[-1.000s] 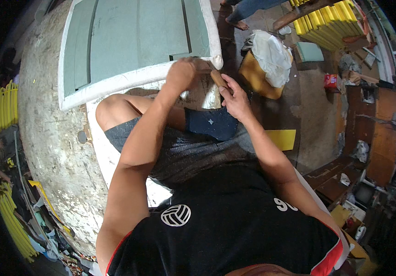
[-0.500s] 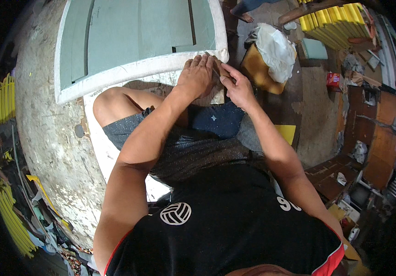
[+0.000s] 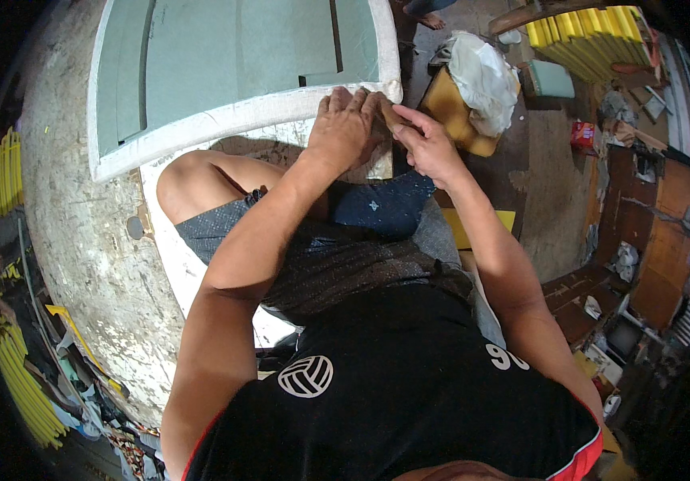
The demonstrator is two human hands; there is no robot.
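A flat panel (image 3: 240, 48) with a grey-green face and a padded white fabric border (image 3: 200, 138) lies in front of me. My left hand (image 3: 343, 132) rests on the border near its near right corner, fingers stretched out over the cloth. Close beside it, my right hand (image 3: 433, 148) grips a slim brown tool, perhaps wooden-handled (image 3: 390, 117), with the index finger stretched along it. The tool points toward the left fingertips and that corner. Its tip is hidden by my left hand, so its exact kind does not show.
The worn, paint-flecked work surface (image 3: 80, 240) extends to the left. At right, a white plastic bag (image 3: 481, 80) lies on a yellow-brown foam pad (image 3: 445, 108). Stacked yellow pieces (image 3: 589, 40) stand at the far right. A person's bare foot (image 3: 433, 22) shows at the top.
My right hand has drawn slightly back toward me and to the right, its index finger now straighter along the tool. My left hand stays at almost the same place on the border.
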